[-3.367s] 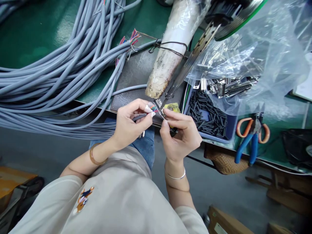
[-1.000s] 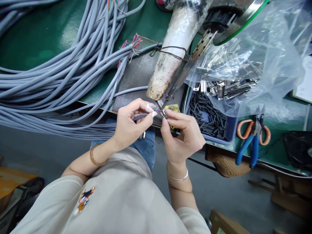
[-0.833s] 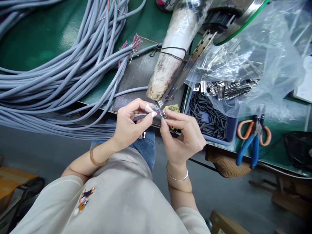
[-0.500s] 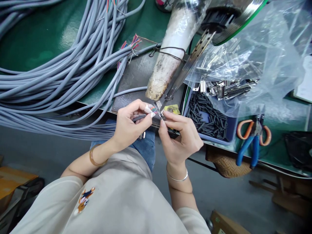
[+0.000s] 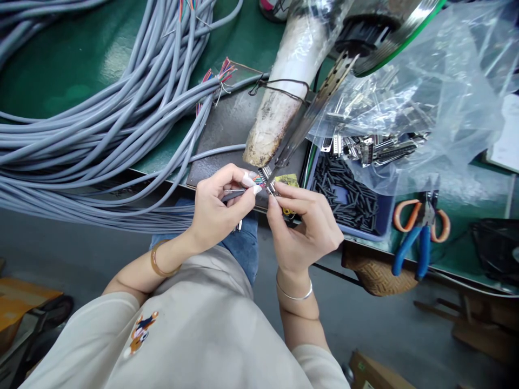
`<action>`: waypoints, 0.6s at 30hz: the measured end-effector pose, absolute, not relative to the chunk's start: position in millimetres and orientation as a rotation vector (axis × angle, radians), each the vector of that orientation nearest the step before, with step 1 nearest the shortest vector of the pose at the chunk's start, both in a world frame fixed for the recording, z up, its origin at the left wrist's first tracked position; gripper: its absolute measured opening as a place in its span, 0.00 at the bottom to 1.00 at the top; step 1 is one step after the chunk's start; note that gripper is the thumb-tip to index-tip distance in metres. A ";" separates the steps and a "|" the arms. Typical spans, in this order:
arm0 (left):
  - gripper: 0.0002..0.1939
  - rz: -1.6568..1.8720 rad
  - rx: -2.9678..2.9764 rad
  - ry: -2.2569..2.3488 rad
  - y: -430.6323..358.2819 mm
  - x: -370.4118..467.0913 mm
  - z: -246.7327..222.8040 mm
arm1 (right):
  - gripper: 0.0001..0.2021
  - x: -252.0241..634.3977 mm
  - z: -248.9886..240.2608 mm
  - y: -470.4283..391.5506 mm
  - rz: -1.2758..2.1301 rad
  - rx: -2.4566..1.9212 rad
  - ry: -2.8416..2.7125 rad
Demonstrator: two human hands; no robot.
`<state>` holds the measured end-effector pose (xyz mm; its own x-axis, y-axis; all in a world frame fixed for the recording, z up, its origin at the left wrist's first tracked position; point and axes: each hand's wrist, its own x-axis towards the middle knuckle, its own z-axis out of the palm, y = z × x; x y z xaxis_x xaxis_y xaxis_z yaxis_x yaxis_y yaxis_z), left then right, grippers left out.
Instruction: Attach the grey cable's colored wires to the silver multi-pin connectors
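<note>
My left hand [image 5: 225, 202] is closed on the end of a grey cable, pinching its thin coloured wires [image 5: 256, 181] between thumb and forefinger. The thumb and a finger look wrapped in something white. My right hand [image 5: 306, 221] pinches the near end of a metal multi-pin connector [image 5: 266, 175]. The wire ends meet the connector's pin row. Right above the connector is the tip of a soldering iron [image 5: 287, 148], fixed at a slant beside a white, scorched, plastic-wrapped tube [image 5: 271, 119]. A yellow sponge piece [image 5: 287, 181] lies behind my right fingers.
Bundled grey cables [image 5: 101, 135] cover the left of the green table. To the right are a blue tray [image 5: 383, 232] of small black tubes, a clear bag [image 5: 458, 108] of metal connectors, and orange-and-blue-handled cutters [image 5: 421, 232]. A solder reel [image 5: 405, 48] is at the top.
My right hand has shifted slightly to the right, and the connector has moved a little with it under the iron's tip. My left hand has followed slightly, keeping its pinch on the wires.
</note>
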<state>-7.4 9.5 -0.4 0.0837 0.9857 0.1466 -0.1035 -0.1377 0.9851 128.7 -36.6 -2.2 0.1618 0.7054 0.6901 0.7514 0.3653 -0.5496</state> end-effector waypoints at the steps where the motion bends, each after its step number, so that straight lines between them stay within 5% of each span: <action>1: 0.06 1.281 1.270 0.992 9.6 -8.1 -0.4 | 0.09 128.5 -2.3 -36.8 -0.048 -1.356 -1.552; 18: 0.04 1.320 1.379 1.070 3.2 -4.9 -6.0 | 0.09 128.6 -6.9 -39.9 -0.062 -1.366 -1.575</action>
